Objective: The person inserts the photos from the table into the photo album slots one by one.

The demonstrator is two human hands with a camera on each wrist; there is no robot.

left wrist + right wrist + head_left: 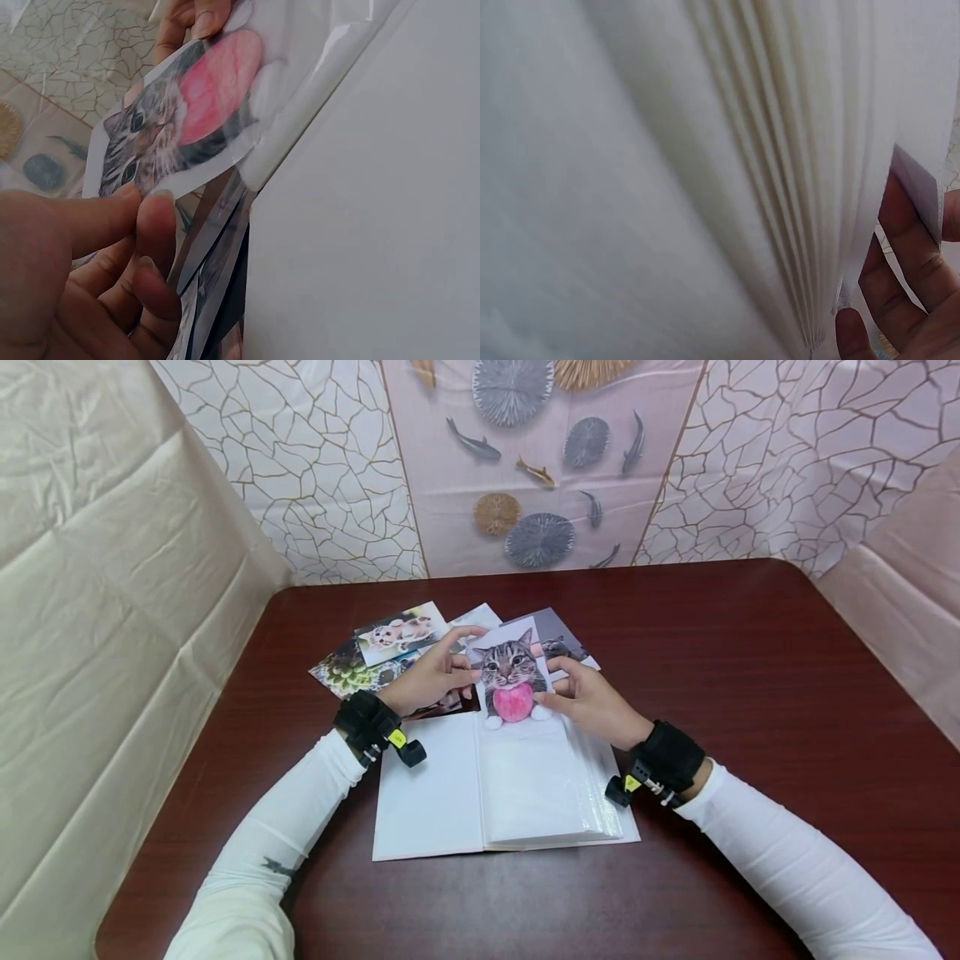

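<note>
A photo of a tabby cat with a pink heart point(512, 672) stands partly inside the clear top sleeve of an open photo album point(427, 802). My left hand point(435, 677) pinches the photo's left edge between thumb and finger, as the left wrist view point(82, 262) also shows. On the opposite edge, my right hand point(592, 702) holds the photo and sleeve, its thumb in front. In the right wrist view, the right fingers point(919, 262) reach behind the page, beside the fanned album pages point(780, 187). The photo's lower part shows through the plastic.
Several loose photos lie behind the album: a kitten photo point(405, 633), a succulent photo point(345, 670) and a grey cat photo point(551, 627) among them. They rest on a dark red-brown table point(750, 693). A patterned cloth point(540, 468) hangs beyond the table's far edge.
</note>
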